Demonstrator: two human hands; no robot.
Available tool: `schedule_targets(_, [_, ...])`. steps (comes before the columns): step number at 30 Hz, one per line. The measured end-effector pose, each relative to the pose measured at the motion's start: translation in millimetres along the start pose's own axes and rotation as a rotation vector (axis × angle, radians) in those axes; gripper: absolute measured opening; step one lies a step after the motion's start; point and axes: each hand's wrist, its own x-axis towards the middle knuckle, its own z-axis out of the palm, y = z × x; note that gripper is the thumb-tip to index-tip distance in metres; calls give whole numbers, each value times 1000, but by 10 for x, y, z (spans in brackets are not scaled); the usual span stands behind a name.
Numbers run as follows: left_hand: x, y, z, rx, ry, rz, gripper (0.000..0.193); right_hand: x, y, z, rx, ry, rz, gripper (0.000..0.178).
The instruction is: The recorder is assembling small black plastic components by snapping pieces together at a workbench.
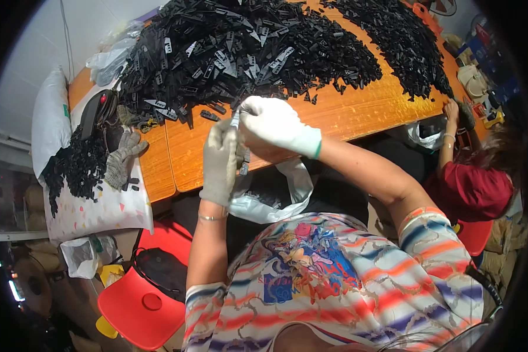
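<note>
Both of my hands wear work gloves and meet over the near edge of the wooden table (202, 167). My left hand (217, 164), in a greyish glove, stands upright with its fingers closed round a narrow black and grey plastic part (244, 166). One end of it sticks out beside the left palm. At its upper end the fingers of my right hand (278, 126), in a white glove, pinch it; the fingertips partly hide it. Just beyond my hands spreads a large heap of similar black plastic parts (229, 50). Under my hands hangs an open white plastic bag (296, 190) with dark pieces inside.
A second heap of black parts (393, 47) lies at the far right, near a co-worker's hand (452, 111). On the left are a patterned glove (123, 157), small black pieces (79, 170) and a white sack (51, 117). A red chair (144, 314) stands lower left.
</note>
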Motion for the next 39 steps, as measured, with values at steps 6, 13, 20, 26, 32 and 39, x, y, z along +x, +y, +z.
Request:
schedule_targets(6, [-295,-286,-183,-262,25,-162,12,-174,205,-139,1161,-592,407,38])
schedule_targets(13, [-274,-180,-149,-521,-113,-271,12,-279,-61,106,892,-257,342,18])
schedule_targets(20, [-187,-137,-332,626,0,195,16,-206,380,-76,190,-188,-26,22])
schedule_targets(26, [-111,-189,-473,696,-38,195,20,-81,541,-193,-13,-99,126,16])
schedule_targets(32, [395,-149,-602,1225,86,446,21,-25,469,-281,-402,-170,-347,6])
schedule_targets(39, [702,-120,-550,1524,5,345,25,8,563,-168,-313,-314,-382,8])
